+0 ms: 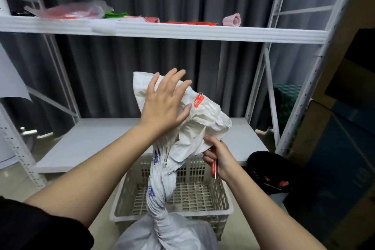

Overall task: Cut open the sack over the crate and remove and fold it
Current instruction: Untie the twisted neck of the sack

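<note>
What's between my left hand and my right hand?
In the head view, the crumpled top of the white sack lies between the left hand and right hand.

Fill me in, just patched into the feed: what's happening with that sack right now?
A person holds a white sack up over a pale slotted crate. The left hand lies open and flat against the sack's crumpled top, while the right hand has its grip on a red-handled tool together with a fold of the sack. The sack's twisted lower part hangs down in front of the crate. Folding has not started.
</note>
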Tool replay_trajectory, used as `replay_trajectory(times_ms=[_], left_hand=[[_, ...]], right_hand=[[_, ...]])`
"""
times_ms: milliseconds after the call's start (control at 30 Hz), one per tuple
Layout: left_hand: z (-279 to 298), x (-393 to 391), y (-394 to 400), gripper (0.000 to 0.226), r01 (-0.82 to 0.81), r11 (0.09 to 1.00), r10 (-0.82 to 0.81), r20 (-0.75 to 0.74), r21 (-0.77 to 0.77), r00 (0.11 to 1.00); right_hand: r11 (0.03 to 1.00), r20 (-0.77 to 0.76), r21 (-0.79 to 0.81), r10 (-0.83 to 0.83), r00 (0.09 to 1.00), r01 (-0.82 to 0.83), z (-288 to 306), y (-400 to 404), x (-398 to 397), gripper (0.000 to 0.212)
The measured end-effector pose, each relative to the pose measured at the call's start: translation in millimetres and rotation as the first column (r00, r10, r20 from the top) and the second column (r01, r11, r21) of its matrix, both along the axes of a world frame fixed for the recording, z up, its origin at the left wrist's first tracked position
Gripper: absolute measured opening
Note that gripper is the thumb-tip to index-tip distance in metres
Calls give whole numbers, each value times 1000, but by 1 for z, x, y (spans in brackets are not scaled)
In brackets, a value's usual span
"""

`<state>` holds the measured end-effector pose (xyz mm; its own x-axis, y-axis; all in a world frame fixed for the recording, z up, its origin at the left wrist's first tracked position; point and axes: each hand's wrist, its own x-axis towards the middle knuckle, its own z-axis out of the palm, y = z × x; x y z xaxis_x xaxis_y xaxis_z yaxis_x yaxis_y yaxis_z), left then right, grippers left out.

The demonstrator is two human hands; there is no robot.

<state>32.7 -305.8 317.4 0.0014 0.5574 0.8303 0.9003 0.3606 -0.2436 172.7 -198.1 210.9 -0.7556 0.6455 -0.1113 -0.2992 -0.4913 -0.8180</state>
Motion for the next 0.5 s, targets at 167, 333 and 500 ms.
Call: replay_trajectory(times_ms=[167, 333, 500], left_hand=[[24, 4, 14, 58, -102, 894, 196, 176, -436, 965], [6, -2, 4, 25, -104, 891, 173, 117, -442, 978], [-30, -1, -5, 24, 49, 809, 157, 297, -586, 942]], right_hand=[[961, -107, -57, 264, 959, -271, -10, 1, 23, 19], [981, 93, -195, 32, 995, -13, -24, 31, 58, 30], [724, 180, 541, -597, 782, 428, 16, 37, 45, 17]])
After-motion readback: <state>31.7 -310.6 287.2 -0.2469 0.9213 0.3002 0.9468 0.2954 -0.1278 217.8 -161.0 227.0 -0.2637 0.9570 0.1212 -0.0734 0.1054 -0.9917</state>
